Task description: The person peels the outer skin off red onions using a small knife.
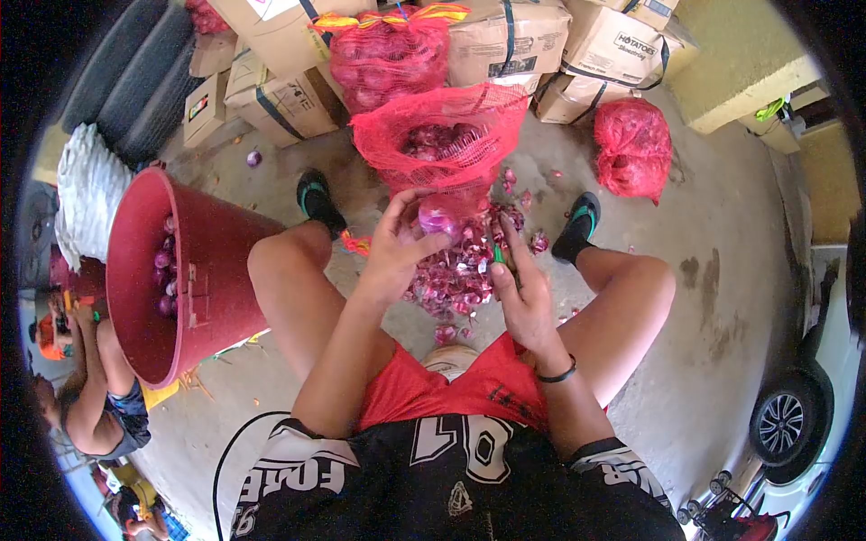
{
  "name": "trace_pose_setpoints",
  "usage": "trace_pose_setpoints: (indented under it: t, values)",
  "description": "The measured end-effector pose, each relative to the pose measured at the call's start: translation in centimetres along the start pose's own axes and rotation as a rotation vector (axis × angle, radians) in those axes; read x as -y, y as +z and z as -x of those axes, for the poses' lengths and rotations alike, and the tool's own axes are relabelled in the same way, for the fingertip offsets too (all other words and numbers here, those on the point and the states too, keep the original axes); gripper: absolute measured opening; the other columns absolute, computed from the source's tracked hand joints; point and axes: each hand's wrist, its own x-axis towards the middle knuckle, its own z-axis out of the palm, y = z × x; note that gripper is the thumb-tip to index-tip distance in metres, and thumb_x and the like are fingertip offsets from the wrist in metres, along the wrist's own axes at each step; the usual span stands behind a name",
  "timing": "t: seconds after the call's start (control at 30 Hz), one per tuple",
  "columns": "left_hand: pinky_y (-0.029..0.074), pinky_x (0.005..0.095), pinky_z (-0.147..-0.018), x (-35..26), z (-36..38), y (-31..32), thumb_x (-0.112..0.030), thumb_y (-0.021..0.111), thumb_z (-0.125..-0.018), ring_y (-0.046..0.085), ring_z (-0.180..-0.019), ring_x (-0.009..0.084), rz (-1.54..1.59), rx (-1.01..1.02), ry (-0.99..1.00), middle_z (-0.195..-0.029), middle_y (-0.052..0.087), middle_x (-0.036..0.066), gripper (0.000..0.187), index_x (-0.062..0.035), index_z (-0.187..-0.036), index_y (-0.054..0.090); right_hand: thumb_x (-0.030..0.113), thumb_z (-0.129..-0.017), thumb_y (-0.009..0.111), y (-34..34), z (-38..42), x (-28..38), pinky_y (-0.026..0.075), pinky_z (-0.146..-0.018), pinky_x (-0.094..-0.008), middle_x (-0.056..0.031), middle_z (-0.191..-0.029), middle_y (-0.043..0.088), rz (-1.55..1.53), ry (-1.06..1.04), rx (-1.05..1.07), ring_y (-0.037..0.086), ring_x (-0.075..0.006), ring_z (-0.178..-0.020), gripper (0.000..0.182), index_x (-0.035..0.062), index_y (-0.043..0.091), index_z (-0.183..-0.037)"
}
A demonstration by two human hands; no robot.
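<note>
Head view. Left hand grasps the onion between thumb and fingers, just beside the open mesh bag. Right hand grips a green-handled tool, long axis roughly away from the body; blade unclear. Onion lies left of tool, slightly farther forward, not touching. Carton reads "HOTATOES", apparently "Shoestring". Jersey: digits 1, 0; other lettering partial.

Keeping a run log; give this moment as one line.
left hand: holds purple onion | right hand: holds green object | below: onion peelings | ahead: open red mesh sack | left side: tilted red tub, onions inside
</note>
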Motion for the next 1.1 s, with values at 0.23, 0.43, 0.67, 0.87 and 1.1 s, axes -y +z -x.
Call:
trace_pose_setpoints:
  t: [0.23,0.43,0.67,0.87,1.1]
  values:
    - [0.046,0.0355,-0.098,0.0,0.3,0.8,0.005,0.076,-0.073,0.055,-0.109,0.0187,0.05,-0.016,-0.044,-0.117,0.055,0.007,0.06,-0.0035,-0.125,0.046,0.012,-0.091,0.057,1.0,-0.4,1.0,0.048,-0.072,-0.0323,-0.0111,-0.08,0.062,-0.101,0.087,0.009,0.062,-0.0212,-0.074,0.079,0.0028,0.007,-0.151]
    - [0.048,0.0344,-0.093,0.6,0.5,0.6,-0.001,0.073,-0.078,0.057,-0.104,0.0177,0.047,0.024,-0.065,-0.11,0.057,0.007,0.048,-0.0037,-0.119,0.048,0.018,-0.088,0.062,0.4,-1.2,2.0,0.049,-0.063,-0.0371,-0.0164,-0.074,0.062,0.064,0.083,0.036,0.063,-0.0314,-0.064,0.088,0.007,0.003,-0.152]
    - [0.055,0.0314,-0.078,0.5,0.6,0.5,-0.007,0.064,-0.088,0.063,-0.087,0.0153,0.229,0.03,-0.172,-0.099,0.061,0.007,0.023,-0.0044,-0.106,0.051,0.021,-0.087,0.064,0.1,-1.5,0.3,0.053,-0.068,-0.043,-0.0233,-0.09,0.067,0.157,-0.086,0.042,0.067,-0.04,-0.074,0.088,0.0064,0.006,-0.151]
    - [0.056,0.0351,-0.081,0.3,1.2,-0.6,-0.016,0.062,-0.092,0.064,-0.089,0.0159,0.265,0.133,-0.286,-0.099,0.062,0.006,0.019,-0.0058,-0.104,0.051,0.019,-0.088,0.063,-0.5,-1.2,-0.7,0.053,-0.071,-0.0398,-0.0187,-0.096,0.069,0.184,-0.148,0.026,0.068,-0.0354,-0.077,0.078,0.006,0.018,-0.15]
    - [0.057,0.0405,-0.083,0.4,1.0,-0.8,-0.014,0.064,-0.088,0.065,-0.095,0.0214,0.263,0.162,-0.328,-0.11,0.062,0.008,0.037,-0.0041,-0.12,0.047,0.014,-0.095,0.053,-1.6,-1.5,-2.8,0.045,-0.081,-0.0325,-0.0127,-0.105,0.061,0.009,-0.097,0.045,0.059,-0.0196,-0.088,0.051,0.0014,0.038,-0.142]
